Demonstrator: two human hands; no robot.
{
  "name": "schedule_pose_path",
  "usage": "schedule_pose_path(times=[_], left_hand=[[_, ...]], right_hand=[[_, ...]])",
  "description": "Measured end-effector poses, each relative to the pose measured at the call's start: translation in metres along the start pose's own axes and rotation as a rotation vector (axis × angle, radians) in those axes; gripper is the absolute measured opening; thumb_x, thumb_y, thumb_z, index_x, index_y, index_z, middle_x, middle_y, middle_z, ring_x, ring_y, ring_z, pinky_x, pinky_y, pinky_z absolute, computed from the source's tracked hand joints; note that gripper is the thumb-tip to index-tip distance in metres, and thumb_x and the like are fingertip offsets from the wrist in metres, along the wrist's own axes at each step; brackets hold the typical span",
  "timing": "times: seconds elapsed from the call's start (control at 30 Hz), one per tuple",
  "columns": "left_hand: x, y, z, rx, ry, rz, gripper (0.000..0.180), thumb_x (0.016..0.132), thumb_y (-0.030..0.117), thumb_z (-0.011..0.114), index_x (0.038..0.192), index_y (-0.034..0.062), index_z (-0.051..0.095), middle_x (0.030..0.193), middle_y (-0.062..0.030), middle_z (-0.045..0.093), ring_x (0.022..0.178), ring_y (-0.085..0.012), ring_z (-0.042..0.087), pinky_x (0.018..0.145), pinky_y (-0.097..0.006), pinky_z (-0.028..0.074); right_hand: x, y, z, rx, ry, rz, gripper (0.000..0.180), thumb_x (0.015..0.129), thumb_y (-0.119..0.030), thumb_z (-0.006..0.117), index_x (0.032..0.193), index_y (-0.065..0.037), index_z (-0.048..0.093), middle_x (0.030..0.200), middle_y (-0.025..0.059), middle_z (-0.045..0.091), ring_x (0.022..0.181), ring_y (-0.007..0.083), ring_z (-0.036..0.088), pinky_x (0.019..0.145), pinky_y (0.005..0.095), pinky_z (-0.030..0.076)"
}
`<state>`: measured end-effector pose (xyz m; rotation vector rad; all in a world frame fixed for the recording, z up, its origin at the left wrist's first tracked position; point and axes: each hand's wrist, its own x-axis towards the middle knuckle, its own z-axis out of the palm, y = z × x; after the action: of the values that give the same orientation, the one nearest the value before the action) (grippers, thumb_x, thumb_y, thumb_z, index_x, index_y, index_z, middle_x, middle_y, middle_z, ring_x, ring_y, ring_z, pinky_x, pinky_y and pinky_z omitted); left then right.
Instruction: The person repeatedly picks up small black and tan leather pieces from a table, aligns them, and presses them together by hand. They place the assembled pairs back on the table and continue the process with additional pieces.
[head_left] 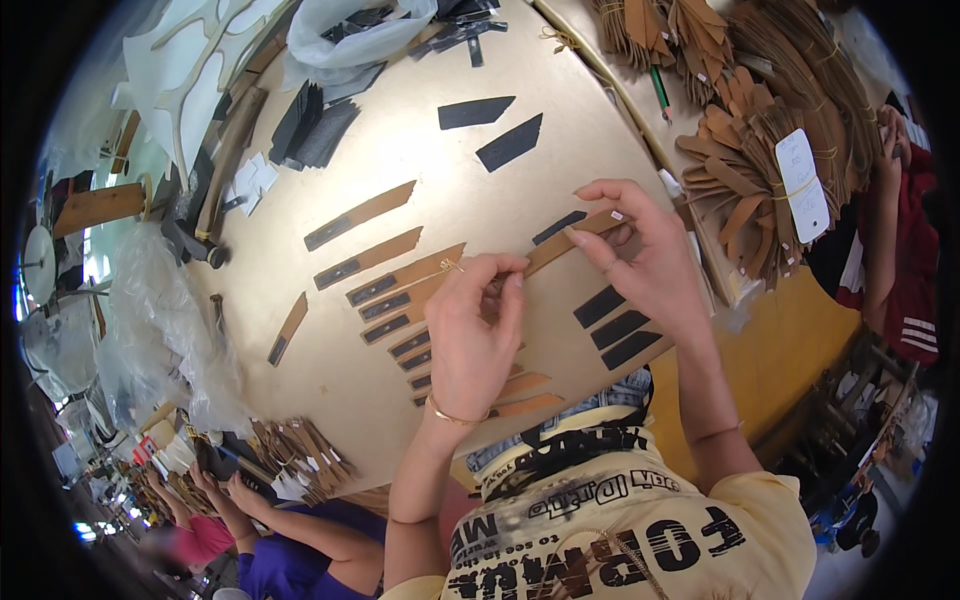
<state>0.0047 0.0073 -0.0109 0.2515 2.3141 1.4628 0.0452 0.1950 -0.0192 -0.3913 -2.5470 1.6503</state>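
Observation:
A slim brown leather strip [572, 243] is stretched at a slant between my two hands, above the table. My left hand [472, 325] pinches its lower end, with the fingertips partly hidden. My right hand [640, 250] grips its upper end between thumb and fingers, near a small white tag. Just behind the strip shows a narrow black piece [558, 228]; I cannot tell whether it touches the strip. Left of my left hand lie several brown strips with black ends [368, 253], in a slanting row. Three black pieces [620, 328] lie below my right hand.
Two black pieces [510, 142] lie at the table's far middle, a black stack [315, 130] to their left. Bundled brown leather pieces [745, 170] and a green pen [660, 90] fill the right side. A plastic bag [345, 35] sits at the back. Other people work nearby.

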Motion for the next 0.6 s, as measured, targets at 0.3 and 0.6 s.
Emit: schedule_pose_path(times=[0.3,0.6], left_hand=[[0.0053,-0.0013,-0.0011,0.06,-0.086,0.052,0.027,0.089,-0.008,0.059,0.109,0.0028,0.074,0.087,-0.0077,0.06,0.065,-0.0113,0.057,0.061,-0.025,0.049],[0.0057,-0.0018,-0.0019,0.125,-0.098,0.068,0.032,0.087,-0.01,0.059,0.111,0.0038,0.074,0.086,-0.008,0.058,0.065,-0.0128,0.056,0.059,-0.026,0.047]], right_hand=[[0.0029,-0.0026,0.0008,-0.02,-0.023,0.092,0.034,0.087,-0.003,0.069,0.118,-0.004,0.056,0.08,0.0086,0.067,0.063,0.0121,0.064,0.057,0.026,0.049],[0.0026,-0.0008,0.0045,0.012,-0.01,0.155,0.035,0.083,-0.004,0.074,0.114,-0.005,0.058,0.09,-0.0011,0.065,0.059,0.0024,0.044,0.053,0.0196,0.037]])
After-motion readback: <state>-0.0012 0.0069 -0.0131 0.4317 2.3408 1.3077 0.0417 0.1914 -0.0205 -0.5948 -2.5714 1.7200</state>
